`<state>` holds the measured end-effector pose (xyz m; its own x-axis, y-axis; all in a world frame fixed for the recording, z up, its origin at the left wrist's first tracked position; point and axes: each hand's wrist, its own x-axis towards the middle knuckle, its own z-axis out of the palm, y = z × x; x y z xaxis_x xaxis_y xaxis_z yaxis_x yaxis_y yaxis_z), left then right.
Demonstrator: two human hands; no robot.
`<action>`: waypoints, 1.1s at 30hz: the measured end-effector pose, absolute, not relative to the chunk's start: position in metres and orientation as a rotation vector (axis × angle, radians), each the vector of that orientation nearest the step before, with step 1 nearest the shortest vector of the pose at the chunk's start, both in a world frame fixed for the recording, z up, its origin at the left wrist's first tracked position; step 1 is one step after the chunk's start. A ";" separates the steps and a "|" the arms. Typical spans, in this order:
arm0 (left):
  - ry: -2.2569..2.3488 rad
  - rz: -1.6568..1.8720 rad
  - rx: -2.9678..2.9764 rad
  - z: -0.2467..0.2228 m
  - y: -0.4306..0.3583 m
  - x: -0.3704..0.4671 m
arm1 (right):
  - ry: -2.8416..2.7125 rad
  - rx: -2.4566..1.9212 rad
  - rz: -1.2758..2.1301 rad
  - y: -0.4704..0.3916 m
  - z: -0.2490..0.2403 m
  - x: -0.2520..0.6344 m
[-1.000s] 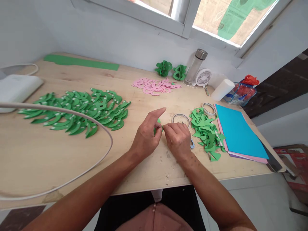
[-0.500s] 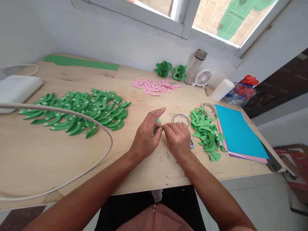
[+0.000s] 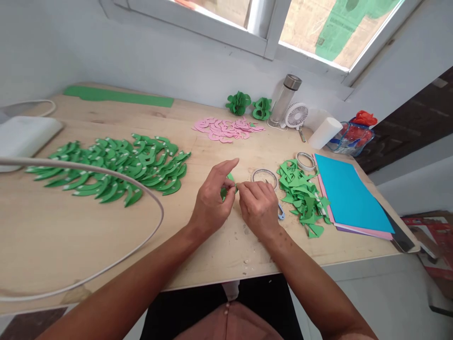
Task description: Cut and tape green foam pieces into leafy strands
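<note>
My left hand (image 3: pixel 211 200) pinches a small green paper piece (image 3: pixel 230 177) between thumb and fingers, its index finger pointing up and away. Most of the piece is hidden behind my hand. From the other side my right hand (image 3: pixel 261 205) is closed, its fingertips pinching the near edge of the same piece. Just beyond my right knuckles lies a tape roll (image 3: pixel 264 170) flat on the table. A tool with a blue handle (image 3: pixel 281 213), partly covered by my right hand, lies beside it.
Green curved cutouts with white tabs (image 3: pixel 116 163) spread at left, behind a white cable (image 3: pixel 161 208). Pink cutouts (image 3: pixel 226 130), green paper balls (image 3: pixel 238 103), a bottle (image 3: pixel 285 100) and a fan (image 3: pixel 296 114) stand farther back. Green scraps (image 3: pixel 300 198) and blue sheets (image 3: pixel 354 193) lie right.
Both hands stay together at the green paper piece, with only a slight shift of the fingers. The whole view has moved a little.
</note>
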<state>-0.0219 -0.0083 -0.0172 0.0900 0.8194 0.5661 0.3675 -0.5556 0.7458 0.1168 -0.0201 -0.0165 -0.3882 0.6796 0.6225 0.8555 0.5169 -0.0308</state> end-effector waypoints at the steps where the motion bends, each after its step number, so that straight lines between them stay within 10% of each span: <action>1: 1.162 1.480 1.949 -0.017 -0.008 -0.022 | -2.159 -1.248 -0.355 -0.020 -0.018 0.117; 19: 1.107 1.436 1.769 -0.015 -0.012 -0.021 | -1.299 -1.161 1.128 -0.005 -0.025 0.122; 33: 1.000 1.339 1.523 -0.013 -0.008 -0.022 | -1.272 -1.139 1.170 -0.004 -0.021 0.125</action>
<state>-0.0221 -0.0084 -0.0126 0.1056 0.9441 0.3123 0.0310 -0.3170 0.9479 0.1254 -0.0039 -0.0208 -0.0311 0.9963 0.0796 0.0032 0.0798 -0.9968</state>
